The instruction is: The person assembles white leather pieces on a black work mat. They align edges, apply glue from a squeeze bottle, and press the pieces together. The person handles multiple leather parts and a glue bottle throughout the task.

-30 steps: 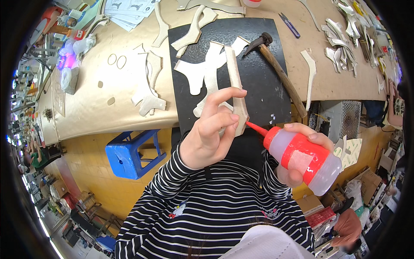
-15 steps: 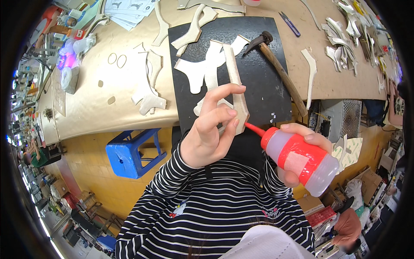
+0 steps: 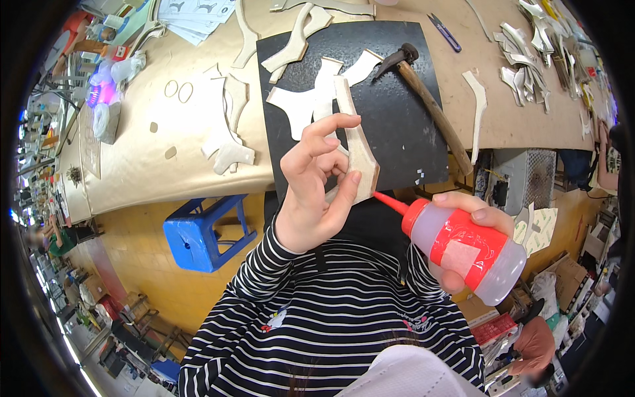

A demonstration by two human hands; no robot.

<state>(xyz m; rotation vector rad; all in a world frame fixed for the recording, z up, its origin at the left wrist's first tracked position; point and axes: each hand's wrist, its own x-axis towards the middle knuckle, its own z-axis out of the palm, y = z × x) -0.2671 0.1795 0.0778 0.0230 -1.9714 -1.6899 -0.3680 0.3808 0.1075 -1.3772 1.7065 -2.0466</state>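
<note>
Pinched between the fingers and thumb of my left hand (image 3: 311, 192) is a pale, curved, flat cut piece (image 3: 363, 162) with a tan edge, held above the near side of a black board (image 3: 403, 126). My right hand (image 3: 483, 218) wraps round a translucent squeeze bottle (image 3: 466, 251) with a red band and a long red nozzle (image 3: 391, 202). The nozzle's tip is at the lower right edge of the pale piece; whether it touches is too fine to tell. Several similar white pieces (image 3: 291, 106) lie on the board beyond my left hand.
A hammer (image 3: 433, 109) with a wooden handle lies across the board's right side. Thread snips (image 3: 444, 33) rest farther back, near a pile of white pieces (image 3: 522, 63). More cut pieces (image 3: 228, 126) lie on the table at left. A blue stool (image 3: 198, 235) stands below the table edge.
The pale piece has turned slightly, its far end swinging left, and my left fingers have shifted left along with it. The bottle has moved a little right and nearer to me.
</note>
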